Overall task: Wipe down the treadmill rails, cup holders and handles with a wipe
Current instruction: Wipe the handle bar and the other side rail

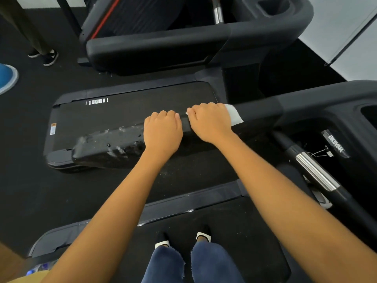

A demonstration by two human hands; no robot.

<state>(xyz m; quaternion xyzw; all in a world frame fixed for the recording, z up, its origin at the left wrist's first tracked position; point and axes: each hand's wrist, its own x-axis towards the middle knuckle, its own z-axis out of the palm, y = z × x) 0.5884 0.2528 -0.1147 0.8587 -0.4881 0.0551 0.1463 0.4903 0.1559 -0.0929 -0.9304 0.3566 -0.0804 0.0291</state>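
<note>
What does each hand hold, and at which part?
The right hand holds the white wipe wrapped over the handrail, one edge showing past it. The left hand grips the bare handrail just beside.

rail end (98, 148) bare leftward, console (318, 107) blocks right

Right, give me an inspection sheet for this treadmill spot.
Surface: black padded handrail, whitish streaks at its free end.
Job's things: white wipe draped over the handrail.
Clutter: nothing seen.
Hands: left hand grips the bare handrail; right hand grips the wipe against it.
Cables: thin cord with clip beside a chrome grip.
Surroundings: black treadmill belt underfoot; another person's dark shoes on the floor.
</note>
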